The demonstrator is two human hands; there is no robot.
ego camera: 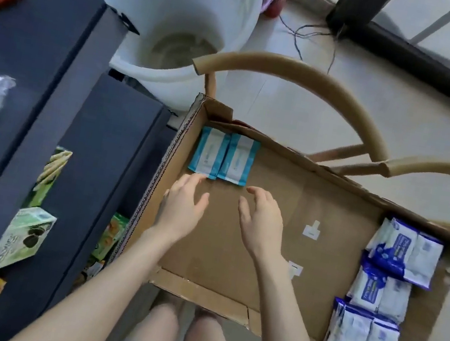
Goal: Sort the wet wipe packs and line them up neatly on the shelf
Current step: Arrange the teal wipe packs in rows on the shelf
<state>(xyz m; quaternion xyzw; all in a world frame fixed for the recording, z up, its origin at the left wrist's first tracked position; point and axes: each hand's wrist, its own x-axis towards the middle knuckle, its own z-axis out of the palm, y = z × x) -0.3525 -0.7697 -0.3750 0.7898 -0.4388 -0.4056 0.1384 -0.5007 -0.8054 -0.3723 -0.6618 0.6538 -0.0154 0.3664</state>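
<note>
A shallow cardboard box (237, 249) lies flat in front of me. Two light-blue-and-white wet wipe packs (223, 156) lie side by side in its far left corner. Several dark-blue-and-white wet wipe packs (385, 289) are lined up along the box's right side. My left hand (184, 203) hovers just below the light-blue packs, fingers relaxed, its fingertips close to the left pack's near edge. My right hand (261, 221) hovers beside it over bare cardboard, fingers loosely spread. Neither hand holds anything.
A dark shelf unit (51, 99) stands at the left with snack packets (20, 240) on its levels. A white plastic tub (166, 17) sits beyond it. A wooden chair's curved back (307, 80) rises behind the box. Loose wires (314, 36) lie on the floor.
</note>
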